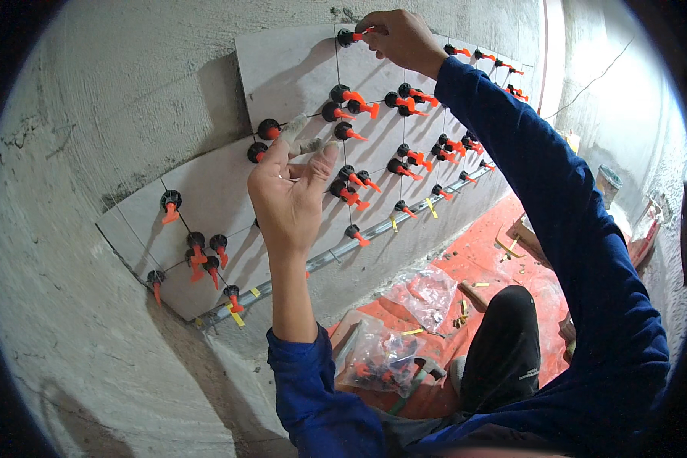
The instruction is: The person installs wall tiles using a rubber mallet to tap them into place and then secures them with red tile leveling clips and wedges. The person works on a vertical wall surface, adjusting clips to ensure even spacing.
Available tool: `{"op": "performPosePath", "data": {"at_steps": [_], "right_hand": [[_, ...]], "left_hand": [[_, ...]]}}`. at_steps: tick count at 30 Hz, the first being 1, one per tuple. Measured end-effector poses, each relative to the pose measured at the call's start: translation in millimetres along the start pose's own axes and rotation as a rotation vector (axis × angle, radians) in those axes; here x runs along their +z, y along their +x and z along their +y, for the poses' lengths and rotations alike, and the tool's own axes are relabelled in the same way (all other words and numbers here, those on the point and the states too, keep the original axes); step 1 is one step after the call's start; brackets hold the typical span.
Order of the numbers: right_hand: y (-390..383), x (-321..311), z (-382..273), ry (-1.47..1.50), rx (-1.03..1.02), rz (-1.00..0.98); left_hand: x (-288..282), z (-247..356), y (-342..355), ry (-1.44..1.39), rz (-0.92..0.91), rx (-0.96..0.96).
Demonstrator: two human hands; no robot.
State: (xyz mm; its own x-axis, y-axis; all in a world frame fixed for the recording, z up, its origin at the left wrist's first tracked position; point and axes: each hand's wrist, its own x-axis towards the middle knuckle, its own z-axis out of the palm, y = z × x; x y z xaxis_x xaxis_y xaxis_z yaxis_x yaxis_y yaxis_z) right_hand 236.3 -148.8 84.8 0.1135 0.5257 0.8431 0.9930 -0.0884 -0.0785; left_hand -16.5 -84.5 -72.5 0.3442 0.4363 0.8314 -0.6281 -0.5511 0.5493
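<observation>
— Clip [349, 36] at twelve o'clock, top tile [290, 72] joint; right hand [401, 38] pinching its orange wedge.
— Left hand [288, 195]?
— Half-curled, fingers loose, near centre clips, holding nothing. Best pressing tile flat while tightening.

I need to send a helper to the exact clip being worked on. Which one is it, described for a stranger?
Find the grey tiles on the rough wall, dotted with orange-and-black clips. Go to their top edge: the clip pinched by the right hand. It sits alone, higher than the others.
</observation>
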Motion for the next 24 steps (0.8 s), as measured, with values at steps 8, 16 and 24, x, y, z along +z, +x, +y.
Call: {"op": "performPosePath", "data": {"at_steps": [8,16,24], "right_hand": [[0.8,-0.4,11.5,0.353,0.154,-0.083],[10.6,4.0,39.2,0.409,0.082,-0.102],[7.4,0.5,19.5,0.233,0.044,-0.082]], "left_hand": [[-4.6,-6.0,2.4,0.027,0.009,0.02],[-7.4,-16.0,2.5,0.055,0.013,-0.02],[-7.2,-19.4,2.1,0.08,0.035,-0.039]]}}
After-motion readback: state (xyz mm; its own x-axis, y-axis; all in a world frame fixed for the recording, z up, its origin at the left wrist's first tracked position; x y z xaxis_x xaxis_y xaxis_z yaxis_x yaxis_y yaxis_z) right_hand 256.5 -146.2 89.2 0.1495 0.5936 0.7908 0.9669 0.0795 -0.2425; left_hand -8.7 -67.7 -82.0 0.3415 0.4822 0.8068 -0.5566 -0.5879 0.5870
